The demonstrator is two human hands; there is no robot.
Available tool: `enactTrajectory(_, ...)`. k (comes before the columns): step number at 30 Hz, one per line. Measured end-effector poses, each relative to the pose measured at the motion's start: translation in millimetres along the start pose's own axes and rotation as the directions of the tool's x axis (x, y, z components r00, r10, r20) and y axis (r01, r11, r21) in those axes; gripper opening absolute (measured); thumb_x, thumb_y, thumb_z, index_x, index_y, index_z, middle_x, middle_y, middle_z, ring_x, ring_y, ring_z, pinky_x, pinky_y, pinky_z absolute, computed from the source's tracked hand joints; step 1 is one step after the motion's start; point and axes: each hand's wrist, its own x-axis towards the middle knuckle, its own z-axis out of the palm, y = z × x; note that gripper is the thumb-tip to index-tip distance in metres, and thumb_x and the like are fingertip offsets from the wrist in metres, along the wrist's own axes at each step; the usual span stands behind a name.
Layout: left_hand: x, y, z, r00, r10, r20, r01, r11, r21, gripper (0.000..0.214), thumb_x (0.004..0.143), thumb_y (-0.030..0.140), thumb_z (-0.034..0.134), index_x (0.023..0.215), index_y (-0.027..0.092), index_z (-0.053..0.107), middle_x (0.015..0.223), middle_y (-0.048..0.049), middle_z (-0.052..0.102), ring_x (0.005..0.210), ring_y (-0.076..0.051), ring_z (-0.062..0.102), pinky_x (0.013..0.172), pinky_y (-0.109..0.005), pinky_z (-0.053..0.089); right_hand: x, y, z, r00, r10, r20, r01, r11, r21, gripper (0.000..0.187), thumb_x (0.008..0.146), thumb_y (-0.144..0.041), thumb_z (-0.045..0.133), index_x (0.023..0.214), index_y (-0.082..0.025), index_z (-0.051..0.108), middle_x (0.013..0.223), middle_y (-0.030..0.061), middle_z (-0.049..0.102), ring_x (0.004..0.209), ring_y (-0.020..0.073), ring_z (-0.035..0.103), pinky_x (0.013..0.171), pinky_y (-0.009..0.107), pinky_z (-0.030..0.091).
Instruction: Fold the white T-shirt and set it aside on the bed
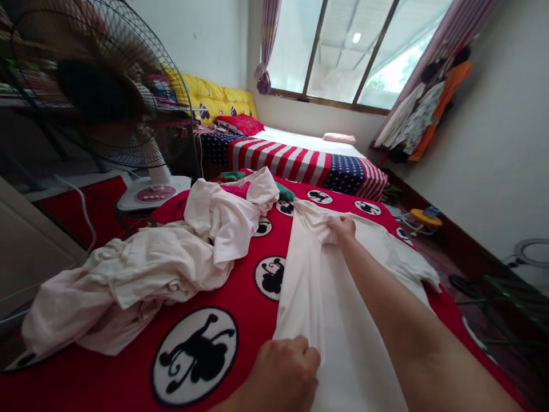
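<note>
Looking for print first?

Nothing readable. Only a row of tiny buttons on the pink control panel (154, 193) of a pedestal fan (98, 97), too small to make out, and black monkey silhouettes inside white circles across a red blanket (270, 246).

And the garment?

A pale pink T-shirt (338, 320), laid lengthwise on the red blanket, right of the monkey circles. Smooth and flat at the near end, gathered into soft folds at the far end, with one short sleeve spread out to the right. Collar hidden, so no label to check.

Hands?

Left hand (283, 369) at the near edge of the shirt, closed in a narrow, fist-like grip on the cloth. Right hand (342, 229) at full reach, pinching a fold at the far end, just as narrow, forearm lying along the shirt.

Around them?

Just to the left, a crumpled heap of pale garments (146, 263), almost touching the shirt. Beyond the blanket, a bed under a stars-and-stripes cover (278, 160), with a red pillow (240, 123) against a yellow cushion (214, 94). Along the right wall, hanging clothes (416, 114), orange among them.
</note>
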Motion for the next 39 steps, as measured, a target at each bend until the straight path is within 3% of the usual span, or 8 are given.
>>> enactTrajectory(8, -3, -11, 10.7, 0.985, 0.157, 0.068, -0.137, 0.963, -0.230, 0.030, 0.075, 0.042, 0.068, 0.098, 0.023, 0.070, 0.090, -0.0069, 0.069, 0.071, -0.019, 0.065, 0.061, -0.025, 0.049, -8, 6, -27, 0.980, -0.066, -0.186, 0.041, 0.990, -0.135, 0.042, 0.061, -0.008, 0.058, 0.102, -0.012, 0.053, 0.121, 0.0179, 0.047, 0.096, 0.0228, 0.056, 0.093, 0.037, 0.042)
enactTrajectory(14, -13, -40, -34.6, 0.948, -0.016, -0.319, -0.077, 0.958, -0.275, 0.018, 0.083, 0.027, 0.056, 0.092, 0.024, 0.072, 0.088, -0.0018, 0.072, 0.079, -0.016, 0.063, 0.074, -0.024, 0.045, -72, -19, -61, 0.919, -0.358, 0.167, 0.378, 0.920, -0.105, 0.020, 0.068, -0.011, 0.057, 0.085, -0.018, 0.063, 0.105, 0.0073, 0.059, 0.099, 0.0219, 0.056, 0.087, 0.034, 0.047)
enactTrajectory(16, -10, -55, -39.8, 0.926, -0.119, -0.359, 0.060, 0.983, -0.171, 0.017, 0.081, 0.022, 0.055, 0.086, 0.022, 0.071, 0.088, -0.0036, 0.072, 0.082, -0.019, 0.064, 0.075, -0.026, 0.043, -111, -25, -78, 0.795, -0.444, 0.413, 0.491, 0.871, -0.009, 0.017, 0.070, -0.011, 0.059, 0.083, -0.020, 0.065, 0.095, 0.0035, 0.063, 0.088, 0.0187, 0.060, 0.078, 0.030, 0.050)
enactTrajectory(20, -15, -68, -33.4, 0.948, -0.229, -0.219, 0.185, 0.961, -0.207, 0.015, 0.080, 0.027, 0.053, 0.076, 0.021, 0.067, 0.066, -0.0008, 0.067, 0.062, -0.017, 0.061, 0.059, -0.024, 0.039, -189, -31, -121, 0.239, -0.513, 0.824, 0.576, 0.758, 0.304, 0.025, 0.073, -0.008, 0.062, 0.094, -0.022, 0.067, 0.103, 0.0050, 0.062, 0.093, 0.0175, 0.060, 0.083, 0.030, 0.048)
enactTrajectory(22, -24, -65, -27.0, 0.974, -0.191, -0.124, 0.144, 0.938, -0.316, 0.016, 0.080, 0.033, 0.054, 0.078, 0.020, 0.064, 0.060, 0.0024, 0.064, 0.056, -0.014, 0.058, 0.053, -0.022, 0.036, -219, -27, -136, 0.129, -0.459, 0.879, 0.594, 0.746, 0.302, 0.034, 0.069, -0.007, 0.068, 0.099, -0.023, 0.066, 0.107, 0.0048, 0.060, 0.095, 0.0178, 0.058, 0.085, 0.030, 0.047)
enactTrajectory(28, -46, -47, -10.1, 0.989, -0.141, -0.049, 0.112, 0.918, -0.380, 0.038, 0.062, 0.040, 0.074, 0.090, 0.021, 0.058, 0.063, 0.0074, 0.060, 0.056, -0.011, 0.054, 0.050, -0.020, 0.032, -262, 1, -134, 0.211, -0.526, 0.824, 0.774, 0.604, 0.187, 0.024, 0.077, -0.006, 0.057, 0.094, -0.022, 0.064, 0.092, 0.0041, 0.061, 0.083, 0.0169, 0.055, 0.080, 0.032, 0.043)
enactTrajectory(34, -58, -36, 2.9, 0.970, -0.113, -0.215, 0.067, 0.975, -0.210, 0.020, 0.070, 0.029, 0.065, 0.089, 0.023, 0.062, 0.079, 0.0024, 0.061, 0.067, -0.013, 0.055, 0.061, -0.023, 0.037, -264, -7, -140, 0.374, -0.593, 0.714, 0.611, 0.736, 0.292, 0.021, 0.080, -0.008, 0.054, 0.092, -0.021, 0.064, 0.093, 0.0051, 0.061, 0.079, 0.0144, 0.057, 0.072, 0.025, 0.046)
enactTrajectory(39, -64, -24, 2.4, 0.956, -0.110, -0.273, 0.099, 0.994, -0.054, 0.012, 0.079, 0.024, 0.052, 0.075, 0.023, 0.063, 0.083, 0.0000, 0.061, 0.071, -0.015, 0.056, 0.065, -0.027, 0.036, -264, -13, -154, 0.366, -0.571, 0.735, 0.636, 0.730, 0.250, 0.023, 0.075, -0.005, 0.057, 0.088, -0.022, 0.065, 0.090, 0.0033, 0.063, 0.082, 0.0155, 0.058, 0.078, 0.029, 0.043)
